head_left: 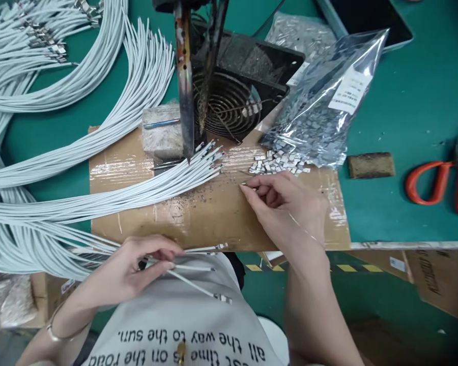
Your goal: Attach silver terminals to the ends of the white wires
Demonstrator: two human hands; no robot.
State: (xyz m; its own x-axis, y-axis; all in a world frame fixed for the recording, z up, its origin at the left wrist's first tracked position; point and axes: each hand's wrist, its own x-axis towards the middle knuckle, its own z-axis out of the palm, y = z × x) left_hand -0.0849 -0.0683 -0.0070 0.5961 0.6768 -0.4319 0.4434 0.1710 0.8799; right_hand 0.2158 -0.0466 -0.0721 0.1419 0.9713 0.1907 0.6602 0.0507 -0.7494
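- left hand [127, 272]: grip pinched on thin white wires [191, 277], thumb and fingers clenched round them just off the near table edge, over the lap; wire tips carry small metal ends.
- right hand [286, 203]: fingers curled, fingertips [248, 189] pinching a small metal piece on the cardboard [213, 218]; piece too small to tell more.
- loose pile of small metal clips [278, 163] lies just beyond the right hand, spilling from an open foil bag [320, 112].
- wire bundle [137, 190] fans across the cardboard from the left, stripped ends under a soldering iron [185, 91].
- fan [232, 101] sits behind the iron.
- green table [404, 101] carries the cardboard; brown block [370, 165] and orange scissors [438, 183] well to the right.
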